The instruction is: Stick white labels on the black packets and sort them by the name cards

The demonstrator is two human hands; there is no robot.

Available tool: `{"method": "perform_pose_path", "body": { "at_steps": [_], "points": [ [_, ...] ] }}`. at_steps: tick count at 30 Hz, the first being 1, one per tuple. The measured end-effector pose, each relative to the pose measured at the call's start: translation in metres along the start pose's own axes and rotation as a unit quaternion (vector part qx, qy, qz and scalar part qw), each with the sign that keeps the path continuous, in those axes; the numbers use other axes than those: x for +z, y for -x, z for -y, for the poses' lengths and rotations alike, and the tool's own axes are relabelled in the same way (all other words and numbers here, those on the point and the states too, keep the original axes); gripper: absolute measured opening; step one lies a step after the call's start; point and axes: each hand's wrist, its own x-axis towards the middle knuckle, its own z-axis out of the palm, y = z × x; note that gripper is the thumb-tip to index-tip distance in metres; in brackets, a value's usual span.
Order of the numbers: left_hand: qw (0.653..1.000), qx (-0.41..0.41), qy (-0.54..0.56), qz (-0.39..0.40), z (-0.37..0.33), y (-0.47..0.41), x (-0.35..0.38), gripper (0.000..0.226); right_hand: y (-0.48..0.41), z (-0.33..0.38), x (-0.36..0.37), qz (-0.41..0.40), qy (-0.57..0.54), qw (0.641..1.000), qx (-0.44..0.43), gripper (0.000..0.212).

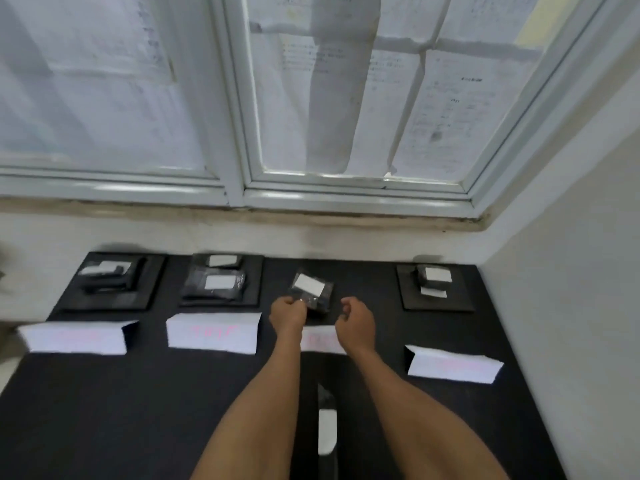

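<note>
Head view: the left hand (288, 315) has its fingers curled, pinching the near left corner of the labelled black packet (311, 289). The packet lies tilted on the black mat (104, 410), behind the third name card (320, 339). Just right of it, the right hand (356, 318) hovers clear of the packet, fingers curled on nothing.

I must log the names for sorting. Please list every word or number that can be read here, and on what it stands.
Nothing can be quoted.
Name cards: pink handwriting, too blurred to read.
White labels on the black packets: no writing visible.
Papers on the window: printed lines, too small and blurred to read.
</note>
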Motion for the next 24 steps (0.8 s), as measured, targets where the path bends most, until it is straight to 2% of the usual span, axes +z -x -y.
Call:
{"method": "perform_pose_path", "body": {
  "at_steps": [2, 4, 5, 6, 9, 10, 12, 14, 18, 21, 24],
  "points": [
    [0.999, 0.036, -0.040, -0.007, 0.017, 0.022, -0.013, 0.022, 0.035, -0.011, -0.006, 0.023, 0.013, 1.000, 0.004, 0.022],
    [0.989, 0.049, -0.137, 0.008, 0.042, 0.046, -0.020, 0.017, 0.074, -0.027, -0.010, 0.058, 0.050, 0.997, 0.004, 0.012],
    [0.981, 0.036, -0.190, 0.021, 0.056, 0.057, -0.022, 0.016, 0.091, -0.037, -0.007, 0.083, 0.078, 0.993, 0.008, 0.018],
    [0.972, 0.010, -0.231, 0.039, 0.072, 0.066, -0.023, 0.019, 0.109, -0.048, -0.002, 0.119, 0.104, 0.987, 0.026, 0.031],
    [0.954, -0.054, -0.279, 0.099, 0.114, 0.095, -0.029, 0.032, 0.157, -0.077, 0.014, 0.243, 0.154, 0.953, 0.094, 0.097],
    [0.948, -0.071, -0.288, 0.113, 0.123, 0.102, -0.030, 0.035, 0.168, -0.083, 0.019, 0.272, 0.166, 0.942, 0.106, 0.103],
    [0.938, -0.084, -0.312, 0.127, 0.136, 0.106, -0.031, 0.038, 0.181, -0.091, 0.025, 0.269, 0.176, 0.942, 0.099, 0.085],
    [0.943, -0.075, -0.302, 0.121, 0.134, 0.105, -0.033, 0.039, 0.183, -0.090, 0.021, 0.235, 0.184, 0.952, 0.072, 0.065],
    [0.965, 0.025, -0.252, 0.071, 0.100, 0.092, -0.032, 0.030, 0.150, -0.072, -0.003, 0.135, 0.212, 0.968, -0.023, 0.041],
    [0.978, 0.092, -0.186, 0.028, 0.057, 0.081, -0.030, 0.027, 0.104, -0.045, -0.025, 0.052, 0.189, 0.978, -0.066, 0.035],
    [0.980, 0.124, -0.154, 0.031, 0.013, 0.053, -0.027, 0.026, 0.045, -0.010, -0.031, 0.052, 0.221, 0.968, -0.103, 0.030]
  ]
}}
